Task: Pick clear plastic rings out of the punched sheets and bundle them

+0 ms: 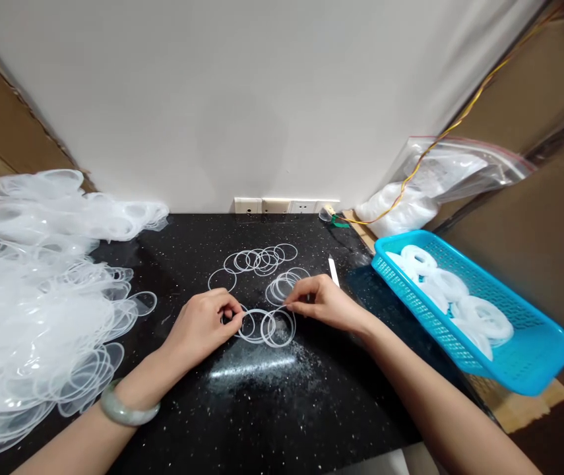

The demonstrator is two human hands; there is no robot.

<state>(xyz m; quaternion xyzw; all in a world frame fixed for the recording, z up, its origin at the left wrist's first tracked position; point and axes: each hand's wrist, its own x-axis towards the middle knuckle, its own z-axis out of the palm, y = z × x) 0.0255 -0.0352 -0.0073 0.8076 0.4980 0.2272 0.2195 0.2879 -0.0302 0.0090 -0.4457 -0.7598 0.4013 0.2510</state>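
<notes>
Crowding the counter (311, 396) left of the left hand (202, 326), a ring pile (29, 297) spreads wide. Left fingers are pinched tight on a ring (254, 341) lying between both hands. The right hand (328, 305) pinches the second ring (278, 346), which overlaps the first. A basket (533, 356) sits right of it. Risk: the overlapped rings may snag and lift together, or slip from so fine a grip.

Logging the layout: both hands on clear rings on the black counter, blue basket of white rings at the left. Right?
No: the head view shows the blue basket at the right. Left hand and right hand do touch clear rings on the black counter.
</notes>
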